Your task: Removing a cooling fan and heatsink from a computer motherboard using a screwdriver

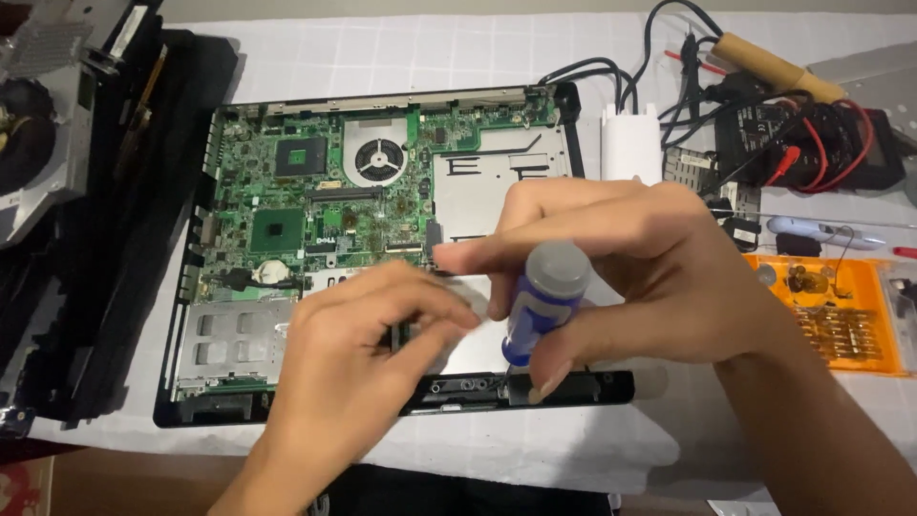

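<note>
An opened laptop base lies on a white cloth, its green circuit board and round fan exposed. My right hand grips a small screwdriver with a blue handle and grey cap, held upright over the front edge of the laptop. My left hand sits beside it over the metal plate, fingers pinched together near the screwdriver's shaft. The tip and whatever is between the left fingers are hidden.
Black laptop parts and a drive lie at the left. An orange tray of screwdriver bits sits at the right, with a white adapter, black cables, red leads and a wooden-handled tool behind it.
</note>
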